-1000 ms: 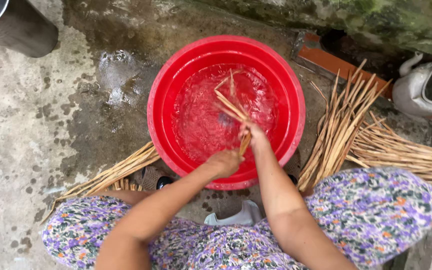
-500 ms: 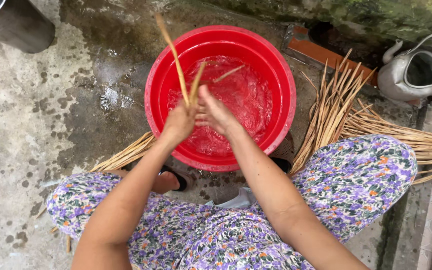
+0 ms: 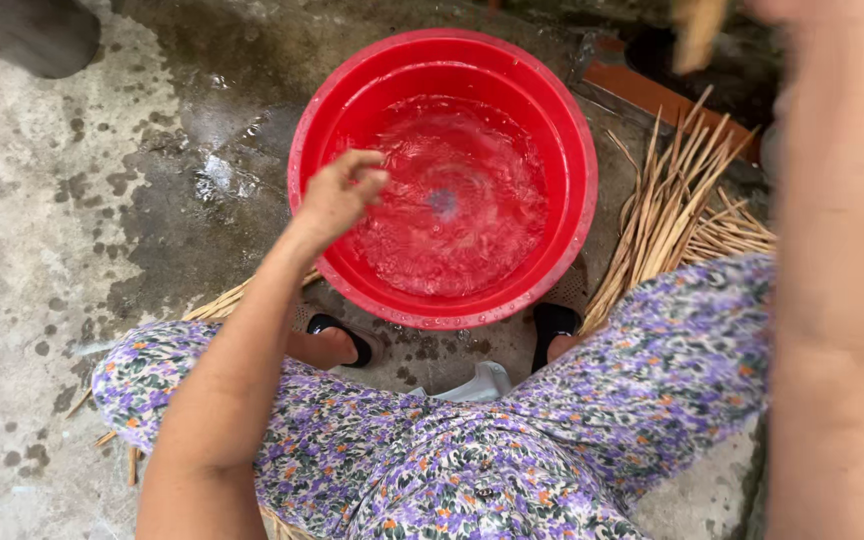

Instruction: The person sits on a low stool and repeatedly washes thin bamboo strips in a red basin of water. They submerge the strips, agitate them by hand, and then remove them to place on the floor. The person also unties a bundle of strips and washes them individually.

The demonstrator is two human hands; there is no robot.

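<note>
Head view: one red basin (image 3: 324,120) of rippling water stands on wet concrete between the person's two feet.

The left hand (image 3: 337,195) hovers over the basin's near-left rim, fingers loosely curled, holding nothing. The right arm rises blurred at the right edge; its hand is out of frame, and a blurred tan strip (image 3: 700,32) shows at the top. One pile of tan sticks (image 3: 680,205) lies right of the basin, another bundle (image 3: 227,300) near-left. Bare concrete (image 3: 32,250) opens leftward.
</note>
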